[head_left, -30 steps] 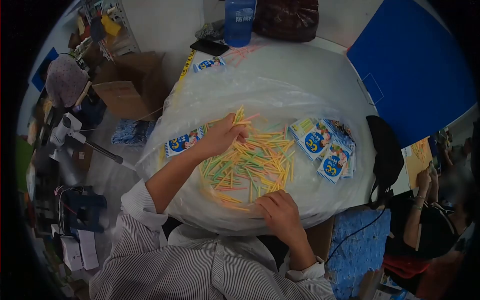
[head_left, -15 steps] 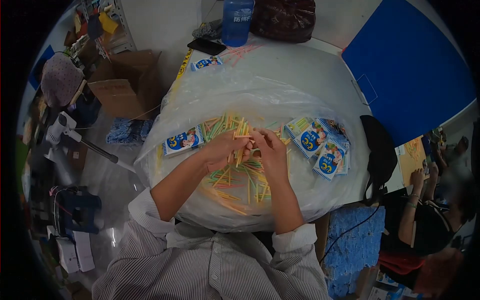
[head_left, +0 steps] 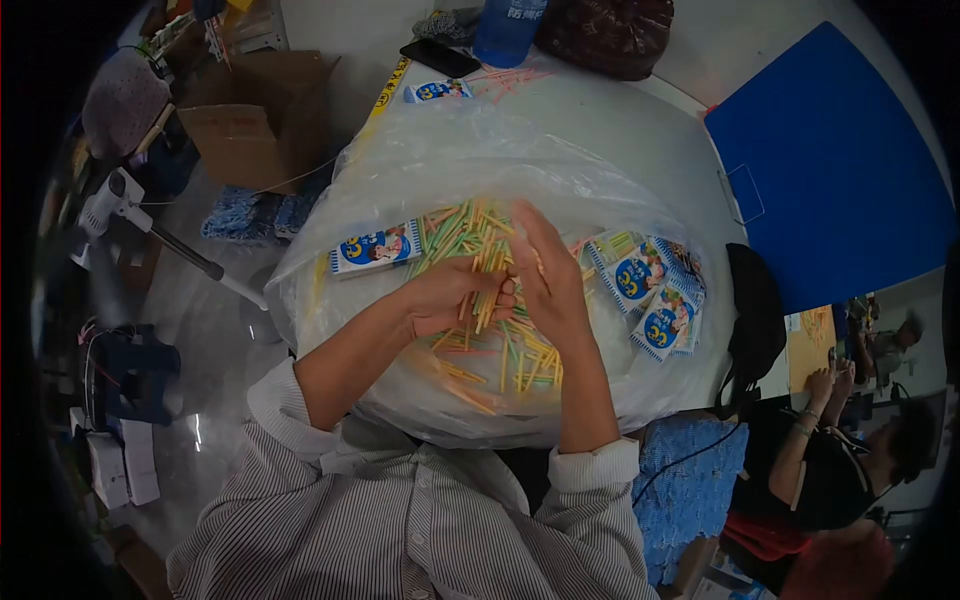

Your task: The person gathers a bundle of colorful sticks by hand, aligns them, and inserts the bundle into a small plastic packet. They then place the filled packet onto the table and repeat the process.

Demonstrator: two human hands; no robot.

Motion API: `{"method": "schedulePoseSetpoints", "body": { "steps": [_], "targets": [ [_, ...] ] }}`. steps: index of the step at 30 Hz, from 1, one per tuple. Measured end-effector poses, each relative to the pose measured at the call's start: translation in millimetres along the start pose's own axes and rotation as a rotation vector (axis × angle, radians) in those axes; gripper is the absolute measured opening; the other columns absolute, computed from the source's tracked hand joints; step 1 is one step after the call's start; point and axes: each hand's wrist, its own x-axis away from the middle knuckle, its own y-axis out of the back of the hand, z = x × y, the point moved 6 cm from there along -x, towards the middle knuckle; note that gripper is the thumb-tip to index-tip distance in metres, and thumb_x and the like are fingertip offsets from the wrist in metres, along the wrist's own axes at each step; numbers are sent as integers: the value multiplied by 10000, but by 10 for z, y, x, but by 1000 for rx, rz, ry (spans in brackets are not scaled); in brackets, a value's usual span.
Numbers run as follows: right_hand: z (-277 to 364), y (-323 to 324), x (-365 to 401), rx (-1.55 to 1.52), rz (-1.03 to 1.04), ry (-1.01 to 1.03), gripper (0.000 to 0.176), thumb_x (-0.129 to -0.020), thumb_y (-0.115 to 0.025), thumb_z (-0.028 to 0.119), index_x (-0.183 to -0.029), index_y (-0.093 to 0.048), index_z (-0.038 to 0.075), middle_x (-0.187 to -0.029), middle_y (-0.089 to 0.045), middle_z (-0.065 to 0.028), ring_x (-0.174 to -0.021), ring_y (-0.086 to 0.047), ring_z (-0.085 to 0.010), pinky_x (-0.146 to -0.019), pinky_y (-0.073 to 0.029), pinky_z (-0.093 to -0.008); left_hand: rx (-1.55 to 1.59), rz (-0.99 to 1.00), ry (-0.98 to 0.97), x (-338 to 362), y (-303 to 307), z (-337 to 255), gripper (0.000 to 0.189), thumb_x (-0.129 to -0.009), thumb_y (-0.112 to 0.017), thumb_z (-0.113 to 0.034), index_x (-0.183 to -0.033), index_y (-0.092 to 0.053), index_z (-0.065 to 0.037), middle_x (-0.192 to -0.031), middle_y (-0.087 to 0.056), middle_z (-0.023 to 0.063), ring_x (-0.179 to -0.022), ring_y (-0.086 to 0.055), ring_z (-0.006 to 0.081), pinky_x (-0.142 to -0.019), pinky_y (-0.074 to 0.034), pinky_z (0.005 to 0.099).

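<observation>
A heap of thin coloured sticks (head_left: 478, 238), yellow, green and pink, lies on a clear plastic bag (head_left: 440, 160) spread over the white table (head_left: 650, 140). My left hand (head_left: 445, 298) is closed around a small bundle of these sticks (head_left: 487, 305) above the heap. My right hand (head_left: 548, 280) presses flat against the bundle's end, fingers straight and pointing away from me. Blue-and-white printed packets lie on the bag: one (head_left: 375, 247) left of my hands, several (head_left: 655, 300) to the right.
A blue board (head_left: 830, 170) covers the table's right side, with a black strap (head_left: 760, 320) by its edge. A blue bottle (head_left: 508, 25), a phone (head_left: 440, 57) and a dark bag (head_left: 610, 30) stand at the back. A cardboard box (head_left: 255, 115) sits on the floor left. Another person (head_left: 830, 470) works at lower right.
My right hand rose from the near edge of the heap and met my left hand. Both now hold the bundle between them, and the view has shifted slightly.
</observation>
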Motion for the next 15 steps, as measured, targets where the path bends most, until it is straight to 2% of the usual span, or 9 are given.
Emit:
{"method": "schedulePoseSetpoints", "body": {
  "steps": [2, 3, 5, 9, 11, 12, 14, 15],
  "targets": [
    [26, -227, -59, -196, 296, -7, 223, -817, -476, 147, -984, -515, 5, -948, -552, -113, -823, -534, -175, -726, -407, -255, -63, 21, 61, 25, -56, 53, 175, -801, -486, -78, -955, -467, 3, -845, -519, 64, -762, -540, 164, -673, -480, 287],
    [-10, -231, -104, -198, 295, -13, 223, -817, -476, 147, -984, -515, 5, -948, -552, -113, -823, -534, -175, -726, -407, -255, -75, 17, 62, 44, -73, 61, 178, -801, -487, -83, -956, -464, 2, -848, -520, 70, -757, -544, 160, -686, -487, 287],
    [-279, -380, -98, -133, 596, -382, 225, -812, -485, 140, -991, -517, 6, -861, -570, -74, -779, -534, -130, -686, -417, -227, -86, 9, 60, 65, -60, 61, 180, -801, -488, -87, -957, -462, 1, -852, -521, 76, -753, -547, 156, -700, -493, 287],
    [-498, -530, -35, -368, 586, -389, 234, -827, -464, 167, -983, -523, 2, -770, -561, -31, -720, -518, -92, -642, -416, -194, -35, 20, 42, 47, -6, 59, 187, -802, -487, -90, -961, -452, 4, -862, -518, 81, -768, -551, 150, -711, -499, 299],
    [-320, -575, 124, -521, 740, -564, 288, -849, -418, 210, -1044, -490, 11, -729, -546, -32, -708, -520, -99, -626, -420, -188, -37, 18, 46, 22, 24, 88, 187, -803, -486, -87, -961, -449, 5, -866, -518, 80, -770, -552, 150, -707, -501, 306],
    [-249, -550, 164, -520, 744, -569, 288, -849, -418, 210, -1044, -490, 11, -729, -546, -32, -708, -520, -99, -626, -420, -188, -25, 15, 43, 10, 41, 105, 154, -820, -457, -93, -941, -464, 1, -855, -517, 80, -758, -550, 147, -708, -498, 302],
    [-291, -434, 262, -502, 516, -839, 374, -854, -391, 285, -1122, -434, 28, -814, -538, -50, -798, -522, -128, -704, -414, -215, -21, 13, 40, 7, 27, 114, 139, -836, -428, -99, -922, -479, -2, -843, -515, 80, -747, -549, 145, -710, -495, 298],
    [-244, -458, 313, -503, 513, -830, 374, -854, -391, 285, -1122, -434, 28, -814, -538, -50, -798, -522, -128, -704, -414, -215, 83, -56, -125, 12, 20, 15, 151, -846, -414, -125, -926, -480, -15, -846, -516, 67, -764, -535, 140, -725, -468, 288]
  ]
}}
